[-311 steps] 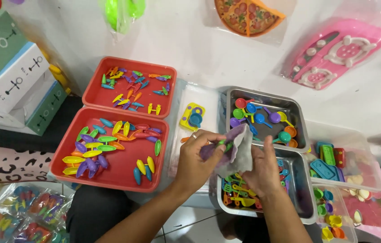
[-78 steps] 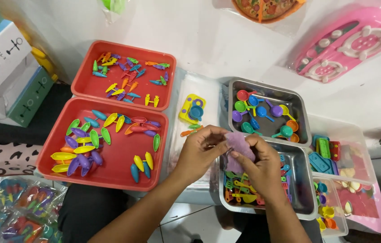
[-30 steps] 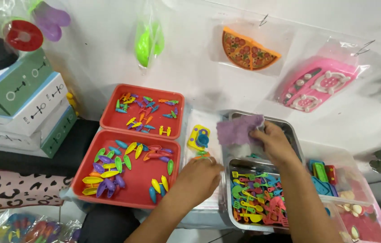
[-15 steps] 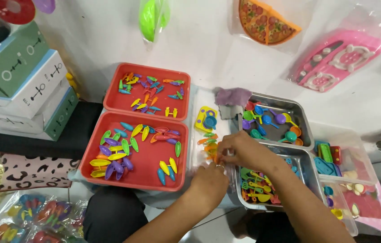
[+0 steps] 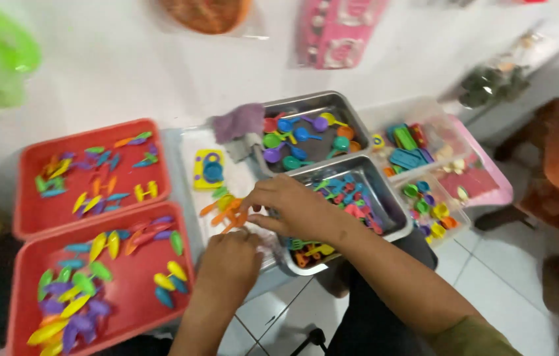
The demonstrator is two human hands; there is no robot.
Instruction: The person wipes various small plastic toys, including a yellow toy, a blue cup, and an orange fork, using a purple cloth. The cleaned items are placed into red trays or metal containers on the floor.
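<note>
Gathering small orange toy pieces (image 5: 226,214) looks like the step in hand: they lie on the clear tray (image 5: 187,142) between both hands. The right hand (image 5: 289,211) reaches across, fingertips pinched at 1 piece; the left hand (image 5: 230,264), just below, curls knuckles-up, so its grip I cannot tell. Beyond sit a yellow toy (image 5: 208,169) and purple cloth (image 5: 240,122); 2 steel trays (image 5: 385,198) lie right, 2 red trays (image 5: 154,264) left. Lifting cleanly likely needs a firmer pinch.

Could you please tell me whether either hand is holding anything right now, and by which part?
It cannot be told for sure: the right hand fingers touch the small orange plastic pieces, the left hand just below, but blur hides any grip.
</note>
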